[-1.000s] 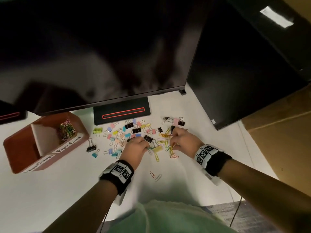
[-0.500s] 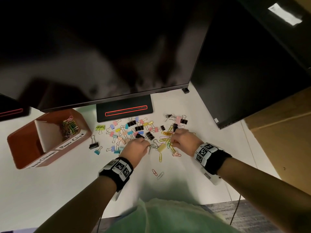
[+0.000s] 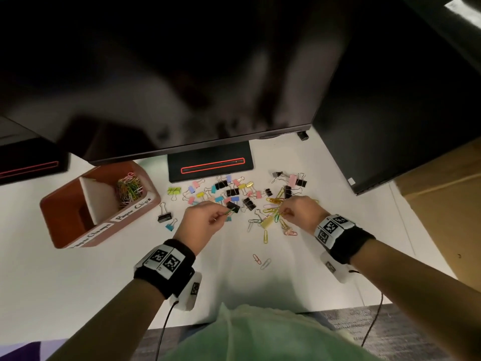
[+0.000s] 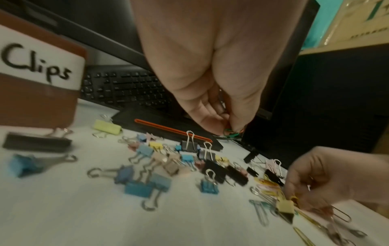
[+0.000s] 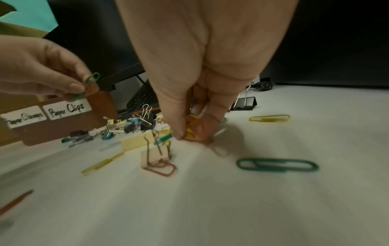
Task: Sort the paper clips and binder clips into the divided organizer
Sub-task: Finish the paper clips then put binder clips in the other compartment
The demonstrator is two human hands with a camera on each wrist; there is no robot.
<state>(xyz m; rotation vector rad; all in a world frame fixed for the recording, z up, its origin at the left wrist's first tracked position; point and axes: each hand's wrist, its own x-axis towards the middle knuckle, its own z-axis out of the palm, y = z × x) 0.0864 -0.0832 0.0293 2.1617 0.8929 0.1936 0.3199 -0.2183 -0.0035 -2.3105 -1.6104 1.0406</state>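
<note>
A brown divided organizer [image 3: 65, 217] stands at the left, its "Paper Clips" compartment holding a heap of coloured paper clips [image 3: 129, 188]. Coloured and black binder clips [image 3: 229, 192] and loose paper clips [image 3: 272, 205] lie scattered on the white desk [image 3: 78, 282]. My left hand [image 3: 221, 214] is lifted off the desk and pinches a few paper clips, green among them [image 4: 230, 133] [image 5: 91, 86]. My right hand [image 3: 282, 212] is down at the pile, its fingertips pinching yellow and orange paper clips [image 5: 192, 129] against the desk.
A black monitor [image 3: 156, 74] overhangs the desk, its stand base [image 3: 209, 162] just behind the clips. A second dark screen [image 3: 390, 113] stands at the right. A keyboard [image 4: 126, 86] lies behind the stand. Two paper clips [image 3: 260, 260] lie nearer me.
My left hand has lifted off the pile and drawn slightly left with paper clips in its fingertips. My right hand has stayed at the pile, still gathering clips.
</note>
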